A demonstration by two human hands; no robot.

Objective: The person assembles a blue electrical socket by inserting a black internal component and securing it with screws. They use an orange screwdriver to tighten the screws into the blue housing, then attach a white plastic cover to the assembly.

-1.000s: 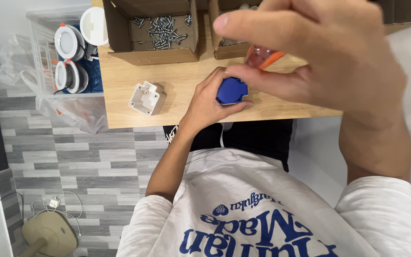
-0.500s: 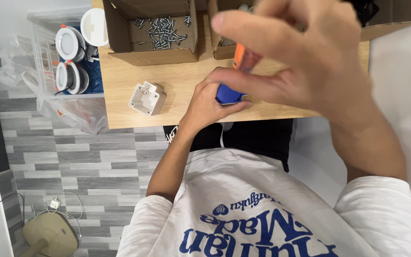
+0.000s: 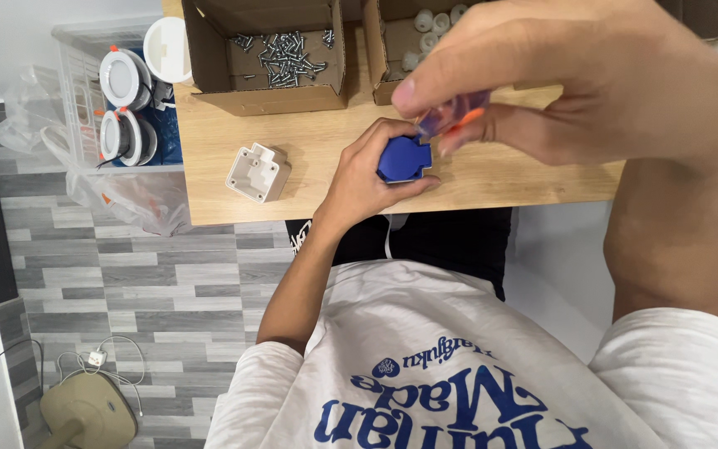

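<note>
My left hand [image 3: 366, 181] rests on the wooden table [image 3: 317, 133] and grips a small blue plastic socket part [image 3: 403, 158], thumb and fingers wrapped round it. My right hand [image 3: 600, 91] hovers close to the camera, above and to the right of the blue part. Its fingers pinch a small screwdriver [image 3: 452, 116] with a clear and orange handle, held just over the blue part. The tip of the tool is hidden by my fingers. A white plastic socket housing [image 3: 258, 173] lies loose on the table left of my left hand.
An open cardboard box of screws [image 3: 280, 54] stands at the back of the table, and beside it a second box [image 3: 425, 23] holds small white pieces. Left of the table, a clear bin [image 3: 122, 91] holds round white lamps. A beige device [image 3: 89, 411] lies on the grey floor.
My right hand has shifted and turned with the screwdriver, uncovering more of the blue part. My left hand keeps the blue part in the same place on the table.
</note>
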